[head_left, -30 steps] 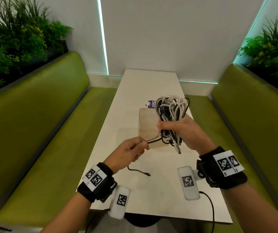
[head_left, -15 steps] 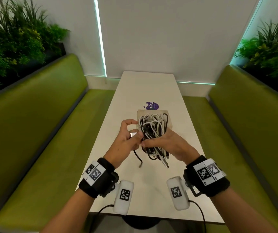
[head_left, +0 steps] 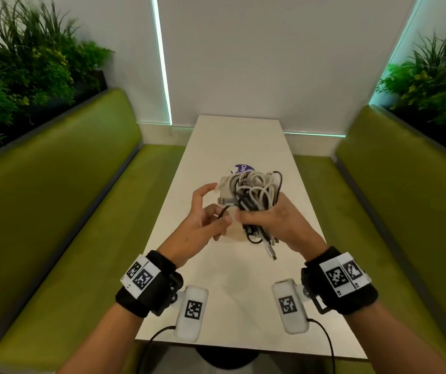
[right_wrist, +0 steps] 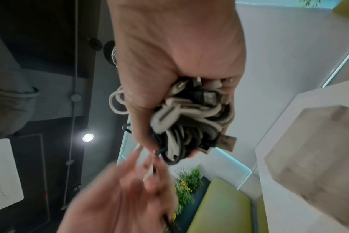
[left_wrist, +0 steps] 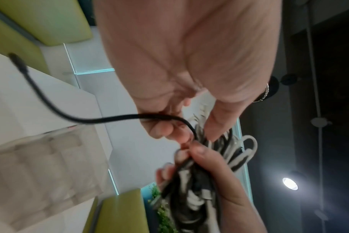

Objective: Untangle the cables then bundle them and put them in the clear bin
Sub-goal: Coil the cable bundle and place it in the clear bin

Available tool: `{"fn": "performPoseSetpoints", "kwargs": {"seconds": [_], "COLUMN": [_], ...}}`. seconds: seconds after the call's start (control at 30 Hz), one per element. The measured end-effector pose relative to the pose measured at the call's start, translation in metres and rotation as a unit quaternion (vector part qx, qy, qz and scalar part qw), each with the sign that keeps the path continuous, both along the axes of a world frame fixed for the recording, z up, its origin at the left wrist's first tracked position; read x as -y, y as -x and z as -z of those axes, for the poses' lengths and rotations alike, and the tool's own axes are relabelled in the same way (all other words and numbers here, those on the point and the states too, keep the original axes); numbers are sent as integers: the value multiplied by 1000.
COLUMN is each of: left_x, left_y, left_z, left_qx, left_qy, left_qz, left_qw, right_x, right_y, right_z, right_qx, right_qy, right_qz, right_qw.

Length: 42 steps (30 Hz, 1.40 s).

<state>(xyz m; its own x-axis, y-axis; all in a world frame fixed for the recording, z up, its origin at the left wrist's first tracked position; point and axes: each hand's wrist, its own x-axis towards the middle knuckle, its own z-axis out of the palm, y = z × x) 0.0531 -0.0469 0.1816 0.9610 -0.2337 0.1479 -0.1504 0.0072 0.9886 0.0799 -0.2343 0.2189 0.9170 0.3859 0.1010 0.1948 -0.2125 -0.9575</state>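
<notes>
Since a second ago, left hand has come up beside the cables, pinching a black cable; right hand grips the bundle above the bench, over the bin.

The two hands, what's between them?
In the head view, one thin black cable runs from the left hand to the black-and-white cable bundle in the right hand.

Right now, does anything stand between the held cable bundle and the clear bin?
Nothing visible does. The right hand grips the cable bundle just above the clear bin on the table; the left hand holds a black cable beside it.
</notes>
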Motion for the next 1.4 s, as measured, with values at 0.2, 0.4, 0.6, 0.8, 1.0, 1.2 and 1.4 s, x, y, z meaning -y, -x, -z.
{"fn": "performPoseSetpoints", "kwargs": {"seconds": [0.2, 0.4, 0.6, 0.8, 1.0, 1.2, 1.4], "left_x": [-4, 17, 25, 20, 10, 23, 21], "left_y": [0, -7, -8, -7, 0, -2, 0], "left_z": [13, -1, -2, -8, -13, -4, -8], "left_qx": [-2, -6, -81, -125, -92, -95, -31], "left_qy": [-17, 90, 103, 97, 78, 164, 125], "left_qz": [-63, -126, -146, -126, -6, -160, -106], "left_qw": [998, 988, 981, 979, 993, 969, 986], "right_x": [18, -5, -19, -23, -29, -39, -39], "right_y": [-13, 2, 1, 2, 11, 14, 19], "right_z": [-14, 5, 17, 18, 19, 20, 21], "right_qx": [-9, -22, -30, -36, -57, -91, -113], "right_qy": [-66, -34, 32, 18, 6, 48, 8], "right_qz": [84, 52, 46, 29, -24, -68, -80], "right_qw": [994, 998, 998, 999, 998, 992, 990]}}
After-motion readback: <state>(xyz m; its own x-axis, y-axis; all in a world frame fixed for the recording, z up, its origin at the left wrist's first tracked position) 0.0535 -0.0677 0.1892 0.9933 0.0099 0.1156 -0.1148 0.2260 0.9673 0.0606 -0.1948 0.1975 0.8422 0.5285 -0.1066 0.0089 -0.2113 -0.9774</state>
